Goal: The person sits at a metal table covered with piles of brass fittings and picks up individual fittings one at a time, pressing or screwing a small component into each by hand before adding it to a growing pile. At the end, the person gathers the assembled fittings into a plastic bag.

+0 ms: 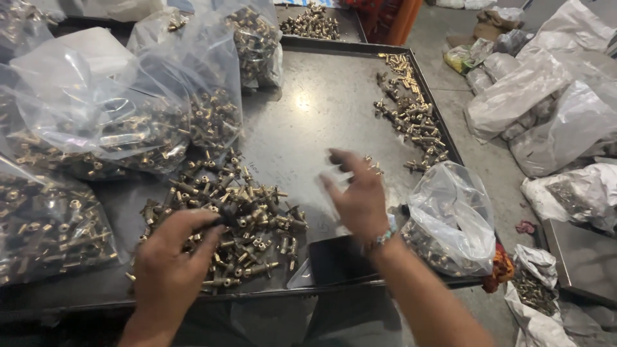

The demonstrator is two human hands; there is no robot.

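While left hand grips fittings, right hand hovers mid-tray.

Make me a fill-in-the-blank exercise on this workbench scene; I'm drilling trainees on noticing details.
1. The left hand reaches into a loose pile of small ____ fittings on the metal tray.
2. The right hand has its fingers ____ above the tray.
3. A dark phone lies near the tray's ____ edge.
4. More fittings fill clear ____ bags on the left.

Missing words: brass; spread; front; plastic
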